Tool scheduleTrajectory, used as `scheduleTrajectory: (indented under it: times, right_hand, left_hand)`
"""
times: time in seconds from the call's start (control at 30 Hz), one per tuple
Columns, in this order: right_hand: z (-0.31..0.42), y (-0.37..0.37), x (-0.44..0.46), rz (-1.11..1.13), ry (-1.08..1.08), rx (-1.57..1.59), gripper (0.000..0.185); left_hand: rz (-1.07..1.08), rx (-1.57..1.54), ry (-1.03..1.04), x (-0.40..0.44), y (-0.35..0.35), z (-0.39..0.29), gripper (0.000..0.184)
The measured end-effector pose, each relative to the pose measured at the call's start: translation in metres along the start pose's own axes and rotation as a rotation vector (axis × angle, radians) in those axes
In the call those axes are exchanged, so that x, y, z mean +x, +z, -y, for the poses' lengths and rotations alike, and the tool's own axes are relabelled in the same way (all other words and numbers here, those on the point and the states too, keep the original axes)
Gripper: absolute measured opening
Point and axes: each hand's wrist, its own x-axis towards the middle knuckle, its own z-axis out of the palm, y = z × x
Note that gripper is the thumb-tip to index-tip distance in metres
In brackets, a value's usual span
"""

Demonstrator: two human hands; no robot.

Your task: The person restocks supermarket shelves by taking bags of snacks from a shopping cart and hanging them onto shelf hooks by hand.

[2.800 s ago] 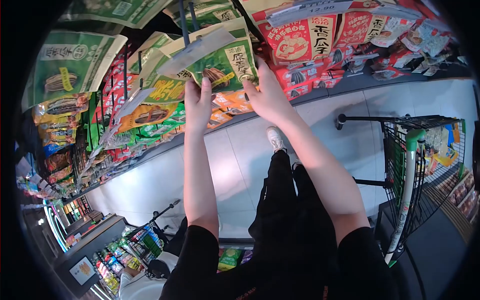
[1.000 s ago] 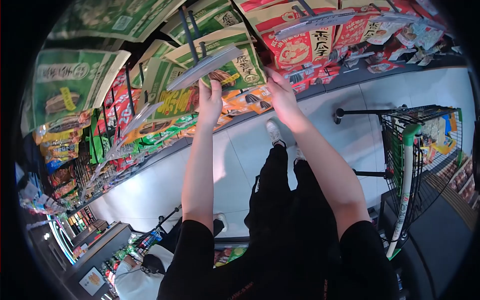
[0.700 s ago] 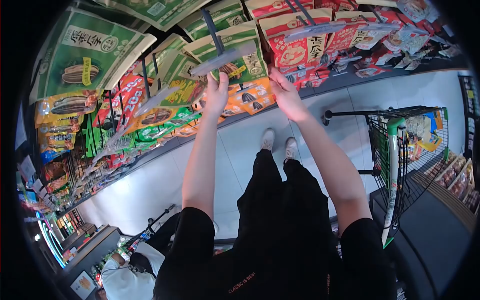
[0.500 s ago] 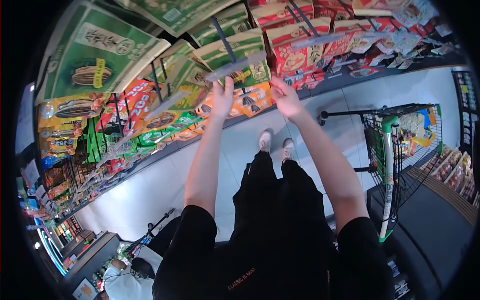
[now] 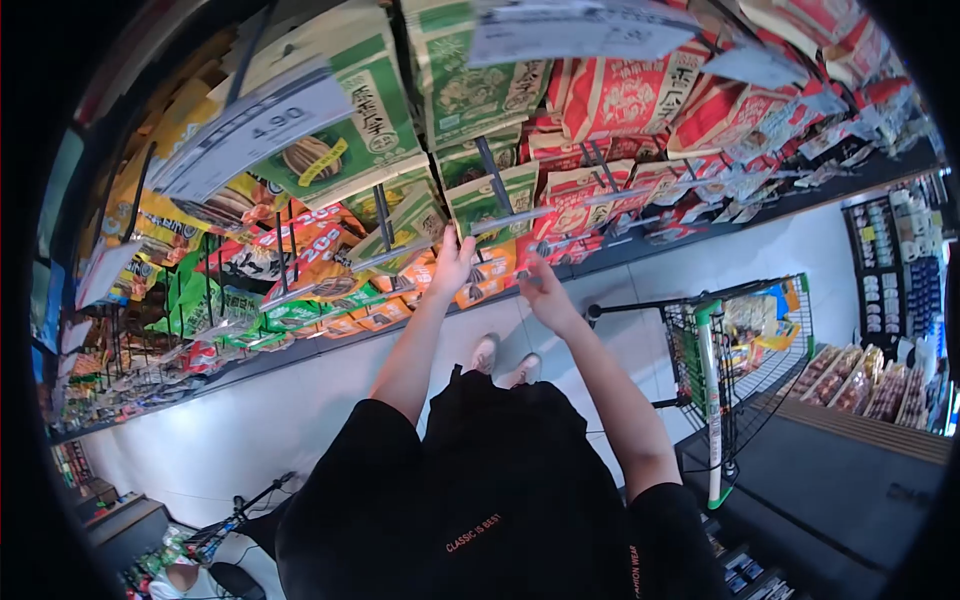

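Observation:
A green and cream bag of sunflower seeds (image 5: 492, 208) hangs from a hook in the rack, behind a clear price-label strip. My left hand (image 5: 455, 264) is at its lower left corner, thumb in front and fingers at the edge, seemingly pinching it. My right hand (image 5: 544, 296) is just below and right of the bag, fingers loosely bent and apart, holding nothing visible. Orange snack packs (image 5: 486, 280) lie behind and below my hands. Red and cream bags (image 5: 582, 200) hang to the right of the green one.
A large price label (image 5: 255, 125) juts out at upper left, before more green bags (image 5: 350, 120). A shopping cart (image 5: 712, 400) holding packaged goods stands to my right. Packed trays (image 5: 860, 380) sit beyond it. At lower left another person (image 5: 190, 580) is partly visible.
My view has shifted closer to the rack, so the upper bags and price labels loom larger. My right hand has dropped slightly away from the green bag; my left hand stays at its corner.

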Motion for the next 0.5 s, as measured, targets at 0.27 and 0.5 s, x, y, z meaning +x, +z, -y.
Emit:
scheduleTrajectory:
  times: [0.27,0.5]
  right_hand:
    - [0.036,-0.010,-0.043,0.073,0.208,0.080,0.065]
    - [0.084,-0.015,-0.061,0.014,-0.091,-0.019,0.043]
  left_hand:
    - [0.043,0.194,-0.001,-0.006,-0.009,-0.002,0.035]
    - [-0.010,0.060,0.028,-0.011,-0.007,-0.003,0.051]
